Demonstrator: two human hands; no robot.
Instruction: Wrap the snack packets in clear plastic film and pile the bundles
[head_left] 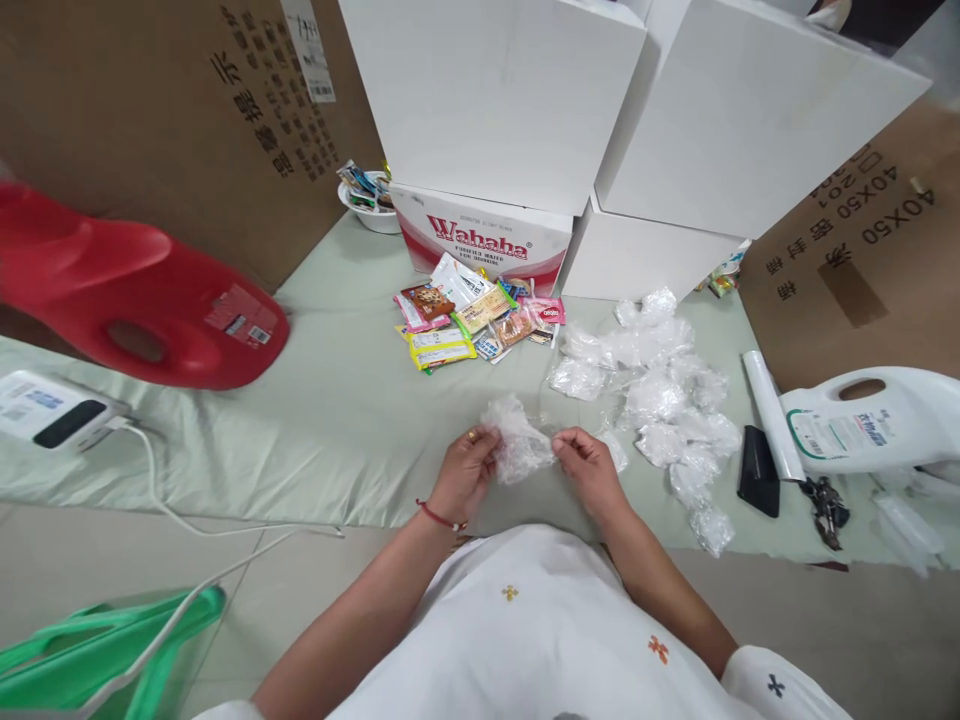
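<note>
A crinkled clear plastic bag is stretched between my two hands, just above the near edge of the table. My left hand pinches its left side between thumb and fingers. At its right side, my right hand pinches an edge of the same bag. To the right lies a spread of several crumpled clear plastic bags on the pale green cloth. Beyond my hands sits a pile of colourful snack packets, in front of a Wahaha carton.
White boxes stand at the back. On the left are a red jug, a white device with a cable and a white bowl of packets. A white jug, a roll and a black object lie right.
</note>
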